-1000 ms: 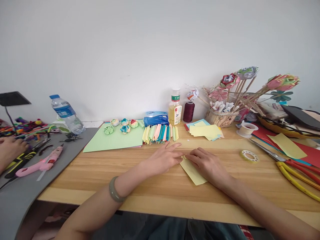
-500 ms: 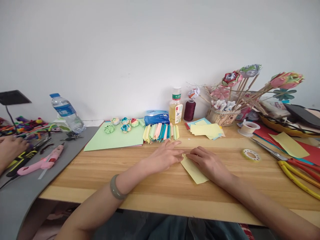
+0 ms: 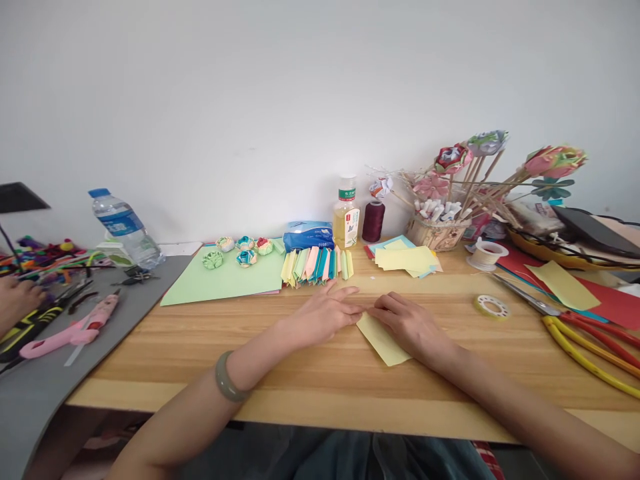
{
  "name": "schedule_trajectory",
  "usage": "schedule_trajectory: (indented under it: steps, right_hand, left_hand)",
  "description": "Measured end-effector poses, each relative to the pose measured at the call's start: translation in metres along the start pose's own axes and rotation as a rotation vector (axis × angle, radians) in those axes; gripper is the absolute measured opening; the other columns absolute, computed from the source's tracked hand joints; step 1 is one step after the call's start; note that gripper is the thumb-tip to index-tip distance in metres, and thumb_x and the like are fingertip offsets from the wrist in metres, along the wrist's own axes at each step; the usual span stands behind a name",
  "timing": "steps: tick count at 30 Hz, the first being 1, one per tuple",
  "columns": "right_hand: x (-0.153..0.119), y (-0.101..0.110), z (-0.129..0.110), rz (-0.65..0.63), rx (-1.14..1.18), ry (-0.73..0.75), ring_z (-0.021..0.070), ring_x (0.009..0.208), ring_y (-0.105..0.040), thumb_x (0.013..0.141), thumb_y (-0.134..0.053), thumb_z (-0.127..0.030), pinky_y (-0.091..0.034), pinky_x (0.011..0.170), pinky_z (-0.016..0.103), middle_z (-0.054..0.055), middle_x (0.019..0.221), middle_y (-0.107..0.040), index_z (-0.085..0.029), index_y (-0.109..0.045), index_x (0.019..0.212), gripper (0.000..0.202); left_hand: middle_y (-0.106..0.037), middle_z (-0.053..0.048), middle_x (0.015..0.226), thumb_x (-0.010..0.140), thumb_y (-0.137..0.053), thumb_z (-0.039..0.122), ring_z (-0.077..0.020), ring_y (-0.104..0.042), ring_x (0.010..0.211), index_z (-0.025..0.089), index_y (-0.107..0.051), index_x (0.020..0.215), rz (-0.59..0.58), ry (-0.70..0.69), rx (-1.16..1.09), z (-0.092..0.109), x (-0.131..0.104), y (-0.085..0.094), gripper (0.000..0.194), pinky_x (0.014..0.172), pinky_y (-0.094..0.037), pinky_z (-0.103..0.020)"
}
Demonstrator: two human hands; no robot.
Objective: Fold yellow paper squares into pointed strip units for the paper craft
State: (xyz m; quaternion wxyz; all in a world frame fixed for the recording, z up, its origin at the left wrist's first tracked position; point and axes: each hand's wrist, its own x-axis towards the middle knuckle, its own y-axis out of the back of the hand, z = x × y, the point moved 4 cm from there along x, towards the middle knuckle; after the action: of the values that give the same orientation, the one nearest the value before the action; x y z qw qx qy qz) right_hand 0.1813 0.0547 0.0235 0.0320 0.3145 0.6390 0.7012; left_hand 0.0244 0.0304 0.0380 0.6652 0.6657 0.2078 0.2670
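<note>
A pale yellow paper strip [image 3: 384,343] lies slanted on the wooden table, its upper end partly covered by fingers. My right hand [image 3: 410,321] rests over the strip's right side, fingers bent and pressed together on its top edge. From the left comes my left hand [image 3: 327,315], fingers stretched and somewhat apart, the tips touching the strip's upper left corner. A row of folded coloured paper pieces [image 3: 316,265] stands just beyond my left hand. More yellow paper strips [image 3: 405,259] are stacked behind my right hand.
Paper flowers [image 3: 246,258] sit on a green sheet [image 3: 200,290]. At right are a tape roll [image 3: 492,307], large scissors [image 3: 555,315] and a basket [image 3: 437,233] of stemmed flowers. Another person's hand [image 3: 17,300] is at far left, near a pink glue gun [image 3: 75,333] and a water bottle [image 3: 125,227].
The whole view has shifted slightly, so things sit a little further left. My hands and the yellow strip keep nearly the same placement, with the fingertips slightly moved at its top edge.
</note>
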Motion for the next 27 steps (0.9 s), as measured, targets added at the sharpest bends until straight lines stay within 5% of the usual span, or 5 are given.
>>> schedule_trajectory:
  steps: [18, 27]
  right_hand:
    - [-0.017, 0.004, 0.011, -0.038, 0.087, -0.041, 0.0217, 0.091, -0.053, 0.087, -0.039, -0.004, -0.047, 0.076, 0.037, 0.009, 0.096, -0.059, -0.019, -0.064, 0.106, 0.035]
    - [-0.043, 0.034, 0.007, -0.127, 0.34, -0.168, 0.0201, 0.097, -0.057, 0.083, -0.041, -0.009, -0.048, 0.08, 0.033, 0.009, 0.11, -0.055, -0.021, -0.062, 0.1, 0.029]
  left_hand:
    - [-0.051, 0.001, 0.133, 0.084, -0.046, -0.001, -0.026, -0.027, 0.134, 0.022, -0.052, 0.125, -0.032, 0.016, -0.048, -0.005, 0.002, -0.003, 0.048, 0.111, -0.015, -0.052]
    - [-0.056, 0.003, 0.127, 0.085, -0.046, -0.002, -0.0221, -0.03, 0.134, 0.022, -0.058, 0.119, -0.001, 0.016, -0.137, -0.009, 0.002, -0.002, 0.043, 0.112, -0.013, -0.05]
